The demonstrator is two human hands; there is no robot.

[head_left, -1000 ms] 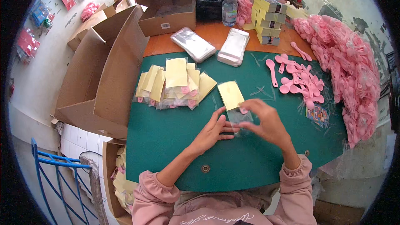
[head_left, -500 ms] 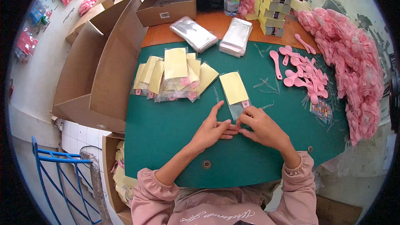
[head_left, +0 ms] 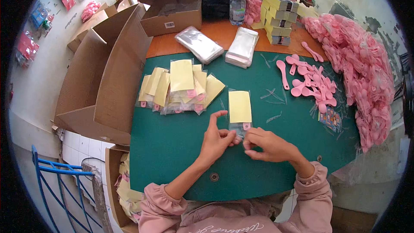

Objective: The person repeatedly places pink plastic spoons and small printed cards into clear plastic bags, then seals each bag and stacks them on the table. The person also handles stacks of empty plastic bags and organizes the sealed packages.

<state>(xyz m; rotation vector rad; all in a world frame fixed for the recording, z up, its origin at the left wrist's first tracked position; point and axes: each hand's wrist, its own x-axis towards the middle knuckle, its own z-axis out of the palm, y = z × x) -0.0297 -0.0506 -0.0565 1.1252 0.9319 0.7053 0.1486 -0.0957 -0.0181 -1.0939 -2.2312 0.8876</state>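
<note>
In front of me a clear plastic bag (head_left: 235, 128) lies flat on the green mat, holding a yellow card (head_left: 239, 106) and a pink spoon, of which the handle end (head_left: 246, 126) shows below the card. My left hand (head_left: 216, 140) pinches the bag's near end between thumb and fingers, its index finger raised and bent. Beside it, my right hand (head_left: 269, 145) is closed in a pinch near the bag's lower right corner; what its fingertips hold is too small to make out. Filled bags (head_left: 181, 75) with yellow cards are heaped to the left.
Loose pink spoons (head_left: 317, 82) lie right, beside a large plastic-wrapped mass of spoons (head_left: 362, 73). Clear film strips (head_left: 274, 96) are scattered between. Behind stand stacks of clear bags (head_left: 242, 47), bundled cards (head_left: 279, 17) and a water bottle (head_left: 237, 2). Cardboard boxes (head_left: 116, 73) border the left.
The bag has turned straighter and sits slightly nearer to me. My hands have moved apart a little, the right one shifting right. The whole view has tilted slightly.
</note>
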